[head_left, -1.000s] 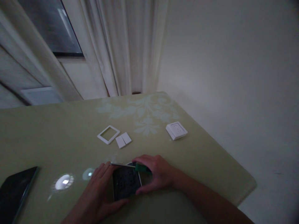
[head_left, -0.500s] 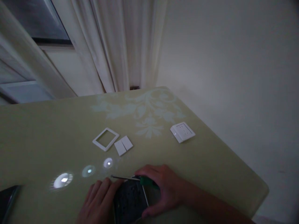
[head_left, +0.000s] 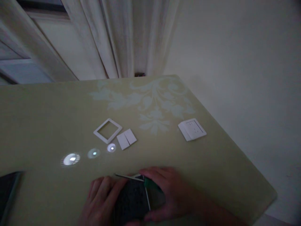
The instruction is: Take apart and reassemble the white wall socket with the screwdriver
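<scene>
At the bottom centre a wall switch (head_left: 131,201) shows its dark square back and a thin white rim. My left hand (head_left: 102,197) grips it along the left side, with the thumb partly in view at the bottom edge. A screwdriver (head_left: 150,183) with a green handle is in my right hand (head_left: 168,191). Its metal shaft points left across the top edge of the switch, toward my left fingertips. My right fingers also frame the switch's right side, the thumb at its lower right corner. The lower part of the switch is cut off by the frame.
Beyond my hands lie a white square frame (head_left: 100,135) and a pair of white rocker plates (head_left: 127,139). A white socket (head_left: 194,129) rests farther right on the table (head_left: 211,163). A dark flat device (head_left: 8,191) is at the left edge. Wall and curtains border the table.
The view has tipped downward a little, so the table items sit higher in the picture. More of my left thumb shows under the switch; both hands keep their hold.
</scene>
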`<control>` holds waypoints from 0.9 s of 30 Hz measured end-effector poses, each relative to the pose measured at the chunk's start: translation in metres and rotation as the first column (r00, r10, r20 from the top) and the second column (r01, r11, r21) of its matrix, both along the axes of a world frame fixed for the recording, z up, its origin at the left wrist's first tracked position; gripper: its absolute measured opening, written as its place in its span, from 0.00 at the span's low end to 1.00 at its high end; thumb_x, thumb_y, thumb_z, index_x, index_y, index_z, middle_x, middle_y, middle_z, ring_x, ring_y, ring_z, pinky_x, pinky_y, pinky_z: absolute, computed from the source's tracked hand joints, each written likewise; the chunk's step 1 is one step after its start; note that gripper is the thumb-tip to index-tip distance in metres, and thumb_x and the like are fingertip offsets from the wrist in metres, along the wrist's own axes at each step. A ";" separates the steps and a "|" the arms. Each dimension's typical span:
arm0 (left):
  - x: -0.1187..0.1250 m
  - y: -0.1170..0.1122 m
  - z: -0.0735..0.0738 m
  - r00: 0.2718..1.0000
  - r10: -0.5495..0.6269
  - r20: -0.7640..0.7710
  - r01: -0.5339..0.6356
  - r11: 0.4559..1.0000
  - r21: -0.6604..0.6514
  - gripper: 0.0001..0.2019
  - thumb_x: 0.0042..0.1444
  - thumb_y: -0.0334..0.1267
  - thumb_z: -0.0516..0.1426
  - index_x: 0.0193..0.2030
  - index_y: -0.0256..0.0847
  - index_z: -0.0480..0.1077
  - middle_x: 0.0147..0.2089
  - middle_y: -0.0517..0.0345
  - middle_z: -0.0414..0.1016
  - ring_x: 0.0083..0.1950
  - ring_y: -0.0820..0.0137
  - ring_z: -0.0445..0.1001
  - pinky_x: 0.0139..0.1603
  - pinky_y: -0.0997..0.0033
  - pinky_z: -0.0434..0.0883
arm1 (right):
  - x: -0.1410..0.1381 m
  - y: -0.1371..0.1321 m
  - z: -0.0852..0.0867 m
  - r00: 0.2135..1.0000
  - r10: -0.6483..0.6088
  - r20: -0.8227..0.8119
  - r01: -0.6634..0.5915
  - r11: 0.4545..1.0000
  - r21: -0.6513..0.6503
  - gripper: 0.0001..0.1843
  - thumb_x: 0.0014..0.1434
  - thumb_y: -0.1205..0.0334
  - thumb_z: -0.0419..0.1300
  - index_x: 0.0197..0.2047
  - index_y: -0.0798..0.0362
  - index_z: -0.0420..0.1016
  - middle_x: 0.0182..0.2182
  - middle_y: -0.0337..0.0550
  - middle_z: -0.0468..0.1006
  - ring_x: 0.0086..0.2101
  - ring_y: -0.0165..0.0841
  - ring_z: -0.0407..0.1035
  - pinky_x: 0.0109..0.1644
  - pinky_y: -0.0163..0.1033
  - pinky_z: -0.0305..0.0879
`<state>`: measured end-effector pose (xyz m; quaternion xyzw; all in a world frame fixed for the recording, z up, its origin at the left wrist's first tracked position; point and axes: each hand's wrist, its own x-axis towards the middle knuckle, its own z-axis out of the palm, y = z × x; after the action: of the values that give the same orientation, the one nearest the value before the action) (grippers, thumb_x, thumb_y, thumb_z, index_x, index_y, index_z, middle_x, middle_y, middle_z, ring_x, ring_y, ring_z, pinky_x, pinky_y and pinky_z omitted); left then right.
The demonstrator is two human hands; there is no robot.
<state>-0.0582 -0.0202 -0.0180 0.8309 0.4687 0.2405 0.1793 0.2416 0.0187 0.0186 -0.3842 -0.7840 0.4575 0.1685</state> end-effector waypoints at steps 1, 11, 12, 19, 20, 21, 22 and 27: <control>0.003 0.004 0.005 1.000 0.004 -0.015 -0.004 1.000 0.013 0.43 0.48 0.63 0.74 0.69 0.55 0.70 0.50 0.52 0.76 0.48 0.51 0.72 0.48 0.54 0.74 | -0.001 0.001 0.002 1.000 -0.017 -0.001 0.017 1.000 0.023 0.51 0.53 0.41 0.78 0.75 0.44 0.68 0.63 0.51 0.82 0.59 0.51 0.78 0.63 0.48 0.70; 0.022 0.025 0.048 0.995 -0.062 -0.084 0.055 0.996 -0.075 0.34 0.58 0.63 0.68 0.66 0.50 0.73 0.50 0.51 0.71 0.52 0.50 0.70 0.56 0.46 0.73 | -0.010 0.018 -0.007 0.997 -0.033 -0.065 0.045 0.978 0.202 0.50 0.48 0.38 0.80 0.68 0.51 0.75 0.61 0.55 0.83 0.58 0.51 0.79 0.64 0.51 0.71; 0.022 0.026 0.048 0.995 -0.063 -0.082 0.058 0.996 -0.065 0.34 0.58 0.63 0.68 0.66 0.50 0.74 0.51 0.51 0.71 0.52 0.50 0.70 0.57 0.46 0.73 | -0.011 0.019 -0.009 0.998 -0.026 -0.065 0.039 0.977 0.209 0.50 0.48 0.38 0.80 0.68 0.51 0.75 0.61 0.56 0.83 0.58 0.51 0.79 0.64 0.52 0.71; 0.022 0.027 0.044 0.996 -0.075 -0.043 0.073 0.996 -0.045 0.32 0.60 0.63 0.68 0.65 0.50 0.75 0.50 0.51 0.73 0.52 0.51 0.72 0.58 0.48 0.73 | -0.012 0.024 -0.015 0.997 -0.032 -0.070 0.046 0.976 0.211 0.53 0.44 0.34 0.81 0.67 0.53 0.77 0.59 0.56 0.84 0.56 0.51 0.80 0.63 0.51 0.72; 0.022 0.027 0.043 0.996 -0.077 -0.039 0.076 0.996 -0.043 0.31 0.60 0.63 0.68 0.65 0.50 0.75 0.51 0.51 0.73 0.53 0.51 0.72 0.58 0.48 0.72 | -0.012 0.024 -0.015 0.997 -0.033 -0.073 0.047 0.976 0.210 0.53 0.43 0.34 0.81 0.67 0.53 0.78 0.58 0.56 0.84 0.55 0.51 0.80 0.62 0.50 0.73; 0.022 0.027 0.041 0.996 -0.078 -0.038 0.076 0.996 -0.042 0.31 0.61 0.63 0.67 0.65 0.50 0.74 0.52 0.50 0.73 0.53 0.51 0.72 0.59 0.48 0.72 | -0.012 0.025 -0.015 0.997 -0.032 -0.074 0.047 0.976 0.210 0.53 0.43 0.34 0.81 0.66 0.53 0.78 0.58 0.56 0.85 0.55 0.51 0.81 0.62 0.50 0.73; 0.022 0.027 0.040 0.996 -0.075 -0.041 0.074 0.996 -0.040 0.31 0.61 0.63 0.67 0.65 0.50 0.74 0.52 0.50 0.73 0.54 0.50 0.71 0.59 0.48 0.71 | -0.012 0.025 -0.015 0.997 -0.032 -0.073 0.047 0.977 0.210 0.52 0.43 0.35 0.82 0.66 0.53 0.79 0.58 0.56 0.85 0.55 0.51 0.81 0.62 0.51 0.73; 0.020 0.027 0.039 0.995 -0.057 -0.083 0.055 0.998 -0.032 0.34 0.58 0.62 0.70 0.66 0.49 0.73 0.54 0.49 0.72 0.54 0.50 0.70 0.59 0.47 0.70 | -0.010 0.025 -0.012 0.993 0.014 -0.119 0.010 0.980 0.199 0.57 0.42 0.37 0.83 0.71 0.51 0.74 0.64 0.57 0.80 0.62 0.53 0.77 0.69 0.54 0.69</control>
<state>-0.0380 0.0067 0.0206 0.8503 0.4559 0.1932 0.1784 0.2318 0.0440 0.0062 -0.3365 -0.8148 0.3990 0.2525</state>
